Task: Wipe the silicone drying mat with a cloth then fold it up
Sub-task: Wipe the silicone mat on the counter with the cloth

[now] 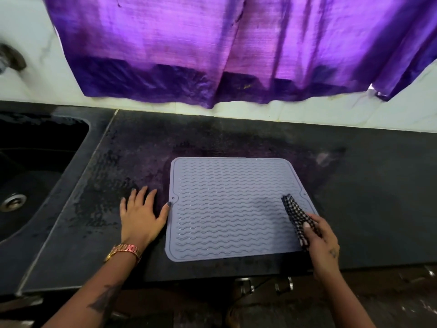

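The right hand [325,242] has its grip clamped on the checked cloth [298,217] at the near right edge of the silicone drying mat [227,207], which lies flat on the dark counter [366,185]. The left hand [142,215] rests spread beside it, thumb touching its edge; pin that edge and wipe in long strokes toward the far rim.

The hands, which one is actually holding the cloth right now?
The right hand grips the checked cloth at the mat's right edge. The left hand, with the wristwatch, lies flat and empty on the counter.
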Action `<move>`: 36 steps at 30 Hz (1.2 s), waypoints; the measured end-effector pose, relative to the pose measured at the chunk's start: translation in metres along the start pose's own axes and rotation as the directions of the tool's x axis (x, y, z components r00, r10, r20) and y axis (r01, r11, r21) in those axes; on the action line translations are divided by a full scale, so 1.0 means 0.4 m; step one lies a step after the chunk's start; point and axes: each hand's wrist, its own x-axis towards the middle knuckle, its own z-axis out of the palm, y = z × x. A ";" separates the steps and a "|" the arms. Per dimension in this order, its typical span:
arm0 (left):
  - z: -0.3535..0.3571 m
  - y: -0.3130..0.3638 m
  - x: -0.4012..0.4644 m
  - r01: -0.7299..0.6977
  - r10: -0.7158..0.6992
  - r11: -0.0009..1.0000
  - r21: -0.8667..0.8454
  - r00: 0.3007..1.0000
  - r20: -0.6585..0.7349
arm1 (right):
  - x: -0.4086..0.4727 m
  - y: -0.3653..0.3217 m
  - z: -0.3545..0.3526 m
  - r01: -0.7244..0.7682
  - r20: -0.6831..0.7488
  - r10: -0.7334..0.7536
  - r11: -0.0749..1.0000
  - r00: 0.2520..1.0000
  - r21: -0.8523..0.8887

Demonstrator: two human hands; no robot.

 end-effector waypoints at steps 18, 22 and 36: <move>-0.002 0.008 -0.004 0.034 -0.034 0.999 0.029 0.999 -0.012 | 0.022 -0.159 0.148 -0.796 0.774 0.369 0.543 0.514 0.269; -0.003 0.009 -0.003 0.035 -0.035 0.999 0.024 0.999 -0.013 | 0.022 -0.128 0.213 -0.483 0.632 0.351 0.874 0.691 0.043; -0.001 0.008 -0.001 0.034 -0.033 0.999 0.016 0.999 -0.036 | 0.001 -0.139 0.276 0.606 0.604 -0.089 0.240 0.792 -0.758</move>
